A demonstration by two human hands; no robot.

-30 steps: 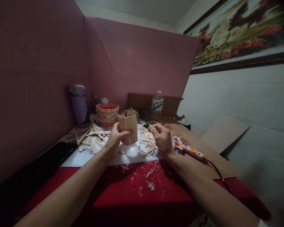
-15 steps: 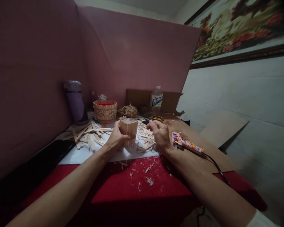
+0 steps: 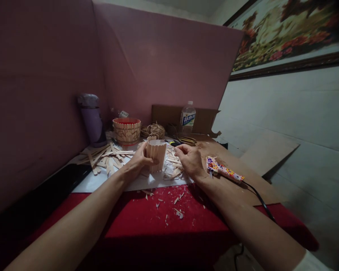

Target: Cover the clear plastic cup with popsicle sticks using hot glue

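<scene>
My left hand (image 3: 138, 161) is wrapped round a small cup of upright wooden sticks (image 3: 156, 155), which stands on the white sheet (image 3: 107, 182). My right hand (image 3: 188, 159) hovers just right of the cup with its fingers curled in a pinch over cut stick pieces (image 3: 173, 165); what it pinches, if anything, is too small to make out. A flower-patterned glue gun (image 3: 224, 171) lies right of that hand, its black cord running off the table's edge.
Loose wooden sticks (image 3: 106, 156) are heaped to the left. At the back stand a purple bottle (image 3: 91, 119), a stick-clad red pot (image 3: 127, 130), a ball of twine (image 3: 153, 130), scissors (image 3: 183, 141) and a water bottle (image 3: 187, 117). Wood shavings dot the red cloth (image 3: 169, 222).
My left hand has lowered the stick cup from the air onto the white sheet. My right hand has stayed close beside it.
</scene>
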